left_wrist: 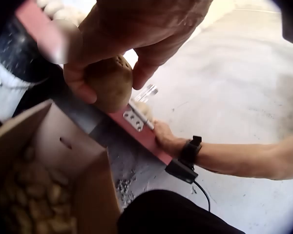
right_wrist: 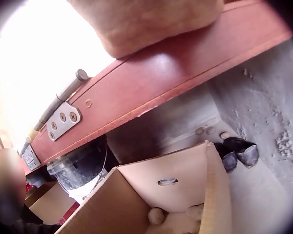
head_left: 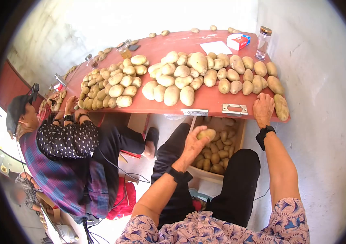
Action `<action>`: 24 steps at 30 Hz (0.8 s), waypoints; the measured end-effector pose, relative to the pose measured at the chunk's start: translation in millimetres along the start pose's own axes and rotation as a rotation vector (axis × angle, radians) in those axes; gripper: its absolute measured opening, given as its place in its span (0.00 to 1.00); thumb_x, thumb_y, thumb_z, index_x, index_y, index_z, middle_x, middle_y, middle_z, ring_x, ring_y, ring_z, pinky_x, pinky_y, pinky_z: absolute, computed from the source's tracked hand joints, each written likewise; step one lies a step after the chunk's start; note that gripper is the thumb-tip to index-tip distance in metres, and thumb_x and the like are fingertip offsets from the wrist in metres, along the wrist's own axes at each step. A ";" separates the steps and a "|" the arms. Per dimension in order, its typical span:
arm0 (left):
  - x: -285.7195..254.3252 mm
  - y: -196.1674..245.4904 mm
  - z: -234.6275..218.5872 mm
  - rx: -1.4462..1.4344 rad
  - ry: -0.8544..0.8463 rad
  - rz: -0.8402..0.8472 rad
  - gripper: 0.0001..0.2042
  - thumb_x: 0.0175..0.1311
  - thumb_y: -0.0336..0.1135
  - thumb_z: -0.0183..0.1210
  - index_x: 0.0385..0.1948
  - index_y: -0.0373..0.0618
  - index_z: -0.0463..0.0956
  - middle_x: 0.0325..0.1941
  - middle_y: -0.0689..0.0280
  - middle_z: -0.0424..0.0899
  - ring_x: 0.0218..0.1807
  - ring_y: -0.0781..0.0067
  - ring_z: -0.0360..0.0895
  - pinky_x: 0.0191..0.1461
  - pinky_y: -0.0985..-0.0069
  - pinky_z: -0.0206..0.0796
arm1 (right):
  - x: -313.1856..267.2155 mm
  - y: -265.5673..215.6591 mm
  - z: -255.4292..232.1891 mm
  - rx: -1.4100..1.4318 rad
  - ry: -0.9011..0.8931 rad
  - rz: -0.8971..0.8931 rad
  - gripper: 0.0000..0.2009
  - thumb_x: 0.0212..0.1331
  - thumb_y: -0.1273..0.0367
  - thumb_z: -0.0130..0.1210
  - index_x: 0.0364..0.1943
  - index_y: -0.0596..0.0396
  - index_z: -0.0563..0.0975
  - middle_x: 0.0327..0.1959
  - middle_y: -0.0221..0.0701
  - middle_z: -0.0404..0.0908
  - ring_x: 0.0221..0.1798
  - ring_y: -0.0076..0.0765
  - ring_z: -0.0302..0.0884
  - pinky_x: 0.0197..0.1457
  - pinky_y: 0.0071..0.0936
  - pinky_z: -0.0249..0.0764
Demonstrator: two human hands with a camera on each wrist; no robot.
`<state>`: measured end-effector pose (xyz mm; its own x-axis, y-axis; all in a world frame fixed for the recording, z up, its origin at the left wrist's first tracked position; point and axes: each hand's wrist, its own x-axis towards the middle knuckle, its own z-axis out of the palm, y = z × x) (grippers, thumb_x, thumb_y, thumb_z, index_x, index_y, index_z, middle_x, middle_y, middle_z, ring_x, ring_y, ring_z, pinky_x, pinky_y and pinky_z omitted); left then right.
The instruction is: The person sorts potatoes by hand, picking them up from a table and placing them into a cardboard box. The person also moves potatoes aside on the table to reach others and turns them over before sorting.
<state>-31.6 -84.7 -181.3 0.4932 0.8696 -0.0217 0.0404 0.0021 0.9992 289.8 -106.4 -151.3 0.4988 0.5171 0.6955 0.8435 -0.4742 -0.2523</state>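
My left hand (head_left: 191,145) pinches a potato (head_left: 208,134) between thumb and fingers, above the cardboard box under the table's front edge. Seen from the left wrist, that potato (left_wrist: 111,87) has small dark pits near its top. Inside the box (head_left: 244,136) lie several loose potatoes (head_left: 215,156). On the red table (head_left: 158,106), my right hand (head_left: 264,107) rests at the right front edge, beside a large potato (head_left: 281,107). The right wrist view shows only the base of this hand (right_wrist: 151,24) on the tabletop; its fingers are hidden there.
Rows and piles of potatoes (head_left: 173,81) cover much of the tabletop. A glass bottle (head_left: 263,44), a tissue pack (head_left: 238,41) and white paper (head_left: 216,47) stand behind them. Another person (head_left: 63,162) sits at left. Metal hinges (head_left: 234,109) line the front edge; a bucket (right_wrist: 80,170) stands below.
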 end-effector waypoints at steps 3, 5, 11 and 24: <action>-16.6 -19.0 14.7 -0.129 0.046 -0.210 0.23 0.56 0.32 0.61 0.56 0.43 0.71 0.49 0.57 0.77 0.49 0.67 0.77 0.49 0.72 0.72 | -1.3 -1.7 -0.2 0.011 0.005 0.002 0.05 0.53 0.69 0.54 0.35 0.48 0.75 0.40 0.34 0.75 0.50 0.46 0.69 0.54 0.45 0.64; -21.5 -33.5 17.7 -0.147 0.085 -0.242 0.24 0.58 0.31 0.60 0.58 0.39 0.68 0.50 0.58 0.76 0.49 0.67 0.76 0.51 0.72 0.72 | -2.2 -3.3 -4.0 0.008 -0.001 0.007 0.05 0.54 0.69 0.54 0.35 0.48 0.74 0.40 0.34 0.74 0.50 0.46 0.69 0.54 0.45 0.64; -36.9 -51.1 19.1 -0.041 -0.014 -0.324 0.23 0.59 0.37 0.60 0.56 0.40 0.70 0.48 0.58 0.76 0.53 0.65 0.73 0.53 0.67 0.69 | -4.7 -2.8 -6.1 -0.001 0.003 -0.037 0.06 0.55 0.70 0.53 0.37 0.49 0.73 0.41 0.35 0.74 0.51 0.47 0.68 0.54 0.46 0.64; -47.1 -66.4 12.8 0.135 -0.172 -0.286 0.17 0.61 0.38 0.57 0.49 0.42 0.77 0.42 0.65 0.81 0.44 0.74 0.75 0.46 0.75 0.69 | -3.4 -6.2 0.8 -0.017 -0.027 0.091 0.05 0.56 0.70 0.49 0.36 0.49 0.74 0.43 0.37 0.73 0.51 0.50 0.69 0.56 0.47 0.62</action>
<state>-46.4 -132.1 -247.0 0.5836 0.7477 -0.3168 0.3070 0.1580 0.9385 283.0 -104.6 -152.7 0.5785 0.4902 0.6520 0.7911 -0.5320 -0.3019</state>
